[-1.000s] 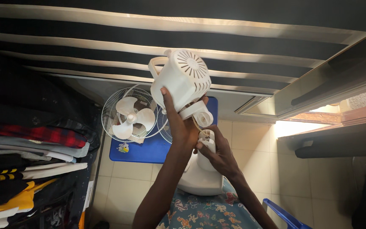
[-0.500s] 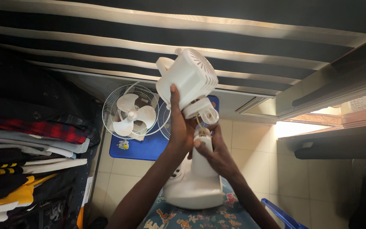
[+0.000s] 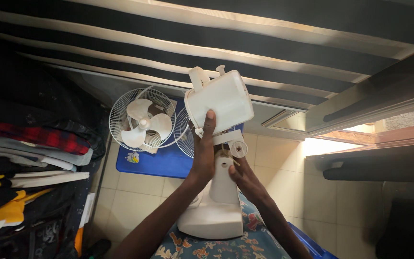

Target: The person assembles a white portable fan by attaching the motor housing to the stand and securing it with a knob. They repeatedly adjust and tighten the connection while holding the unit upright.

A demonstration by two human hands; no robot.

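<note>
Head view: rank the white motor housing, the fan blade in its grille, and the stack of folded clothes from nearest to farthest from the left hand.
1. White motor housing: held by the left hand, directly above it.
2. Fan blade in its grille: to the hand's left, on the blue board.
3. Stack of folded clothes: far left edge.

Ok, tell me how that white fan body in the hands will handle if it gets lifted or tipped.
The white fan body looks like hard moulded plastic, so probably stiff. Its motor housing sits bulky above a narrow neck, so it is likely top-heavy and may swing at that joint. The left hand grips near the housing and the right hand the stand, which suggests both ends need support.
</note>
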